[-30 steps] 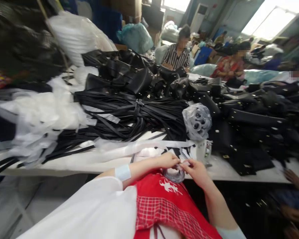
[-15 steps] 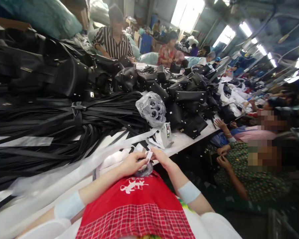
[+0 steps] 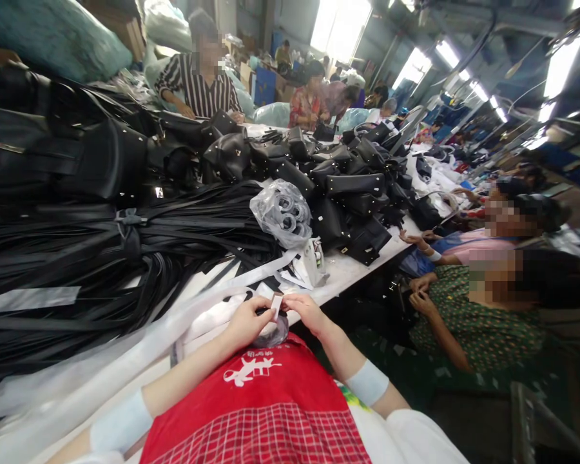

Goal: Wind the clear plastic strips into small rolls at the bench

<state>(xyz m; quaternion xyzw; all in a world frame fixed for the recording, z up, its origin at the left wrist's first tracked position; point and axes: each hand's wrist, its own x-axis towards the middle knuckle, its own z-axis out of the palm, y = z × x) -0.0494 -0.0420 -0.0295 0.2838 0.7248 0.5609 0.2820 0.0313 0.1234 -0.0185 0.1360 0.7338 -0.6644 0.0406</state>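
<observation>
Between my two hands is a small white piece (image 3: 276,307), just above the red apron (image 3: 254,370). My left hand (image 3: 251,317) pinches it between thumb and fingers. My right hand (image 3: 305,312) is at its other side, fingers together and pointing left; whether they grip anything is hidden. Under the hands lies a roll of clear tape or plastic (image 3: 275,332), partly covered. Beyond them stands a small white box (image 3: 310,263), and behind it a clear bag of grey rings (image 3: 286,212).
Bundled black straps (image 3: 198,222) cover the table's left side. Black bags (image 3: 352,187) are heaped farther back. A person in striped clothing (image 3: 211,90) is across the table; a person in green patterned clothing (image 3: 483,316) sits at the right.
The view has swung slightly, so most things appear farther left. My right fingers have straightened and drawn slightly away from the white piece, which stays in my left hand.
</observation>
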